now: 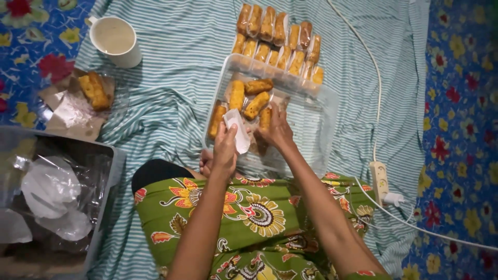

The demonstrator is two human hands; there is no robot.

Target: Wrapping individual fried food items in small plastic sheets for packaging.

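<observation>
Fried rolls (pixel 248 103), golden and finger-shaped, are seen lying loose in a clear plastic tray (pixel 316 122) set on a teal striped cloth (pixel 171 88), where the nearest of them is touched by the right hand (pixel 277 129), its fingers spread and laid flat over the roll. A small white plastic wrapper (pixel 237 130) is pinched between the fingers of the left hand (pixel 224 150) just beside the right hand, over the tray's near edge. Wrapped rolls (pixel 277 39) are lined up in two rows beyond the tray, a white mug (pixel 114 40) is placed at the far left, and a white power strip (pixel 379 181) is found at the right.
</observation>
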